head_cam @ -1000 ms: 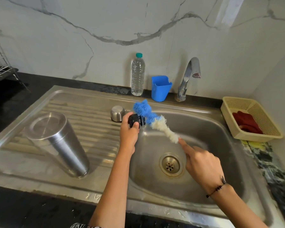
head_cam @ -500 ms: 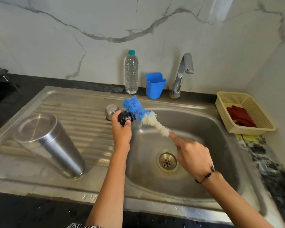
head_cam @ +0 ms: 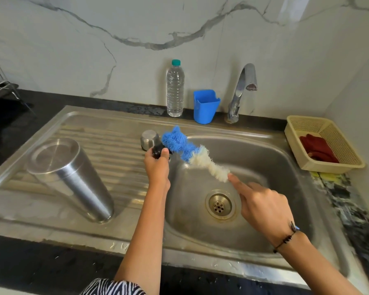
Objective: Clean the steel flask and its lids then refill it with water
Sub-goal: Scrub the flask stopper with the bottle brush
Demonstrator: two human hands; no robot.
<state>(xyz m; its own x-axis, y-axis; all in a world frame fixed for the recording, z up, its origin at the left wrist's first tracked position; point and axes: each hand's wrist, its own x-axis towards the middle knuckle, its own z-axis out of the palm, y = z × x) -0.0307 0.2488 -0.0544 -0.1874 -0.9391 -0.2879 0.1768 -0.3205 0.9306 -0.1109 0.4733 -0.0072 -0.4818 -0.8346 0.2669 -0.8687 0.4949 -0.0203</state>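
Steel flask stands upside down on the draining board, with a small steel lid further back. Left hand grips a black lid; right hand holds the brush, forefinger extended along it. Bristles should work into the lid's grooves over the sink.
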